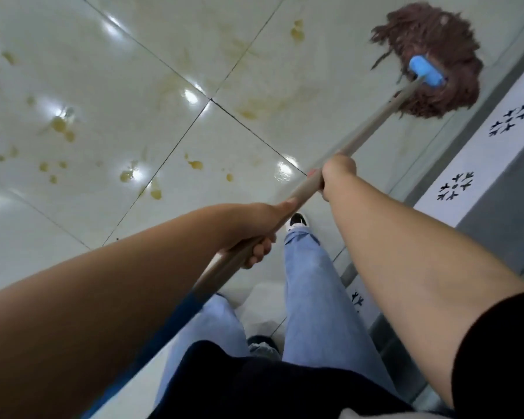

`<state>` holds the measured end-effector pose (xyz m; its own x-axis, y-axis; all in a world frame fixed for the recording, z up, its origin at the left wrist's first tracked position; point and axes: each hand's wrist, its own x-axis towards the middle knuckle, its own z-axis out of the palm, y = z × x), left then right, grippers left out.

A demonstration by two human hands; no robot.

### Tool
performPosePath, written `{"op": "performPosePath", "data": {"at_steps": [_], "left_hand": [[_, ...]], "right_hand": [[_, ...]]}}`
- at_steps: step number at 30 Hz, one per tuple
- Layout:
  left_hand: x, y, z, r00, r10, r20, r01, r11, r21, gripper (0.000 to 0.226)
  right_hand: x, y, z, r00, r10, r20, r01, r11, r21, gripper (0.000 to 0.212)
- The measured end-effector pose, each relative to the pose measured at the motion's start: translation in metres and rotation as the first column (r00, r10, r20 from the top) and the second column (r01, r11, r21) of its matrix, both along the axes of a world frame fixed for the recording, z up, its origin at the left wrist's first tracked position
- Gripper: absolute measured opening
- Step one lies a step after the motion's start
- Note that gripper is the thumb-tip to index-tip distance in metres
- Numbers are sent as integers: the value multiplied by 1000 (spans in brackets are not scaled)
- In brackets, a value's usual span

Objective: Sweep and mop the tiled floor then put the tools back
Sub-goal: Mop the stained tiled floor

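No readable text, labels or numbers anywhere.

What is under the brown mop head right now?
The mop head lies spread on the pale tiled floor. Its strands cover the tile beneath, so any stain there cannot be seen.

View: head, single; no second view is given, so no overlap is recorded. Position: worn on the person's head, well above the floor. Direction: faced forward and steeply down, tilted, so that the tile joints are seen running diagonally. Lens: wide-angle; straight edges are bowed toward the borders. Nearness: both forearms are seen close, filling the lower frame; the left hand and right hand are seen at mid-range; the mop is seen farthest, at upper right. Legs are seen directly below.
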<state>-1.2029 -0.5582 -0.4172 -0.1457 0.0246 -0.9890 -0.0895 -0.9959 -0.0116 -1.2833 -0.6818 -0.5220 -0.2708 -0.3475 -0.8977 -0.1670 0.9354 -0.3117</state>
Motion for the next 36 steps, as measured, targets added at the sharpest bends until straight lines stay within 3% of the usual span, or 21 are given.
{"op": "performPosePath", "data": {"at_steps": [5, 10, 15, 18, 23, 27, 36], "left_hand": [[75, 131, 2, 990, -14, 140, 12, 1000, 12, 58], [144, 314, 14, 996, 1, 87, -6, 998, 56, 56], [190, 488, 51, 998, -24, 53, 10, 968, 253, 63], [207, 543, 65, 995, -38, 94, 8, 954, 300, 62], [183, 548, 52, 996, -24, 88, 0, 963, 270, 61], [160, 512, 33, 995, 3, 97, -22, 981, 193, 63], [120, 338, -4, 997, 42, 63, -46, 997, 55, 63]], "right_hand": [[70, 131, 10, 998, -49, 49, 45, 997, 67, 32], [127, 314, 16, 997, 20, 72, -27, 994, 107, 36], [165, 481, 49, 991, 7, 134, -60, 918, 392, 33], [175, 533, 60, 956, 63, 287, -187, 883, 431, 28], [159, 534, 46, 949, 148, 277, -259, 869, 422, 23], [138, 504, 26, 957, 174, 230, -240, 923, 300, 30], [104, 326, -13, 980, 151, 127, -174, 966, 190, 35]]}}
